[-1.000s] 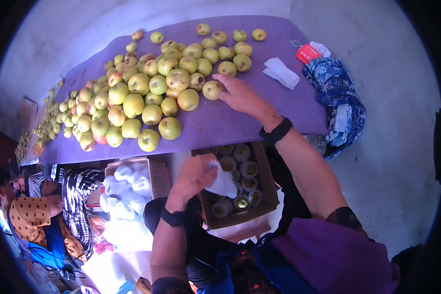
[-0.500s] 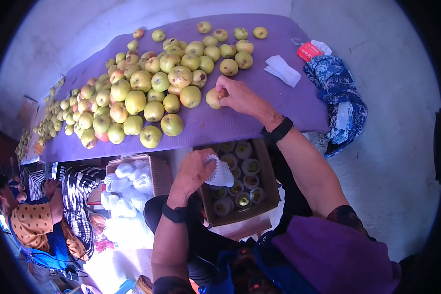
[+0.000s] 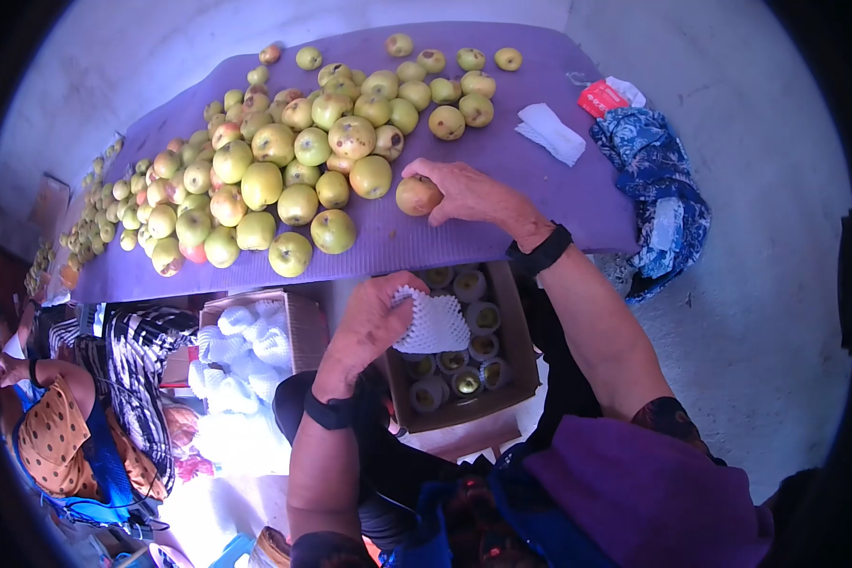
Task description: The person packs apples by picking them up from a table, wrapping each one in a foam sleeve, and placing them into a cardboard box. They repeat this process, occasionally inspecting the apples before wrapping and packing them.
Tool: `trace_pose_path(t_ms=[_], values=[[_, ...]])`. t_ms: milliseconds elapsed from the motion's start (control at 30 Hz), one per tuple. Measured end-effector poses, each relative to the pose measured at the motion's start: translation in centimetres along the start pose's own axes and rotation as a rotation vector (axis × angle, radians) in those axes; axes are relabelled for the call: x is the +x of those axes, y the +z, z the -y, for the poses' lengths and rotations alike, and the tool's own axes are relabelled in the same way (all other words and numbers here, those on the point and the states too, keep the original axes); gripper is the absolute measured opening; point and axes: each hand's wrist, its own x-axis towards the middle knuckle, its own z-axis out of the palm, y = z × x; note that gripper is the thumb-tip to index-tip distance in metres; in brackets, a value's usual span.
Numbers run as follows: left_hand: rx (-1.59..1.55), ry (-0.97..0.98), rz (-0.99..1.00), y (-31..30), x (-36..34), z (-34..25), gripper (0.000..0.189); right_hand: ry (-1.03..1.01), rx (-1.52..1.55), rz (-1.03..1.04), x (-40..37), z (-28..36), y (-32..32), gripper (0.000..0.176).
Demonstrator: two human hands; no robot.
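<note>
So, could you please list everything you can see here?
apples: dozens, yellow-green, some reddish, heaped on mat.
mat: one, purple, under them.
folded sheet: one, white, mat's right end.
packet: one, red, beside the sheet.
cloth: one, blue patterned, right of mat.
fruit box: one, cardboard, below mat, holding wrapped apples.
net box: one, cardboard, left of it, holding white nets.
other person: one, dotted orange top, lower left.
left hand: holds white foam net over fruit box.
right hand: grips single apple, yellowish, on mat.
</note>
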Motion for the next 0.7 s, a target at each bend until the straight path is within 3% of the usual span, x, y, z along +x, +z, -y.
trace_pose_path(t_ms=[67, 167, 267, 333, 367, 433, 500, 567, 700], values=[[-0.059, -0.004, -0.002, -0.1, 0.0, 0.1, 0.016, -0.164, -0.049, -0.07, 0.1, -1.0, 0.5, 0.065], [-0.14, 0.003, -0.04, -0.1, 0.1, 0.2, 0.018, -0.093, -0.129, 0.027, -0.1, 0.1, 0.2, 0.064], [-0.098, -0.057, -0.152, -0.2, 0.2, 0.1, 0.023, -0.086, -0.168, -0.031, -0.3, 0.6, 0.4, 0.063], [-0.115, -0.027, -0.341, -0.2, 0.3, 0.3, 0.024, -0.104, -0.18, -0.065, -0.2, 0.3, 0.8, 0.062], [-0.114, -0.027, -0.342, -0.2, 0.4, 0.4, 0.024, -0.124, -0.193, -0.1, -0.1, 0.1, 1.0, 0.06], [-0.089, 0.13, -0.564, -0.3, 0.7, 0.7, 0.023, -0.154, -0.194, -0.126, 0.0, -0.2, 1.2, 0.06], [-0.105, 0.102, -0.606, -0.4, 0.7, 0.4, 0.023, -0.183, -0.194, -0.151, -0.1, -0.1, 1.1, 0.059], [-0.12, 0.072, -0.65, -0.5, 0.8, 0.5, 0.022, -0.022, -0.151, -0.125, -0.4, 0.7, 0.8, 0.059], [-0.014, 0.09, -0.852, -1.0, 1.7, 1.8, 0.021, -0.031, -0.103, -0.193, -1.4, 1.5, -0.2, 0.059]])
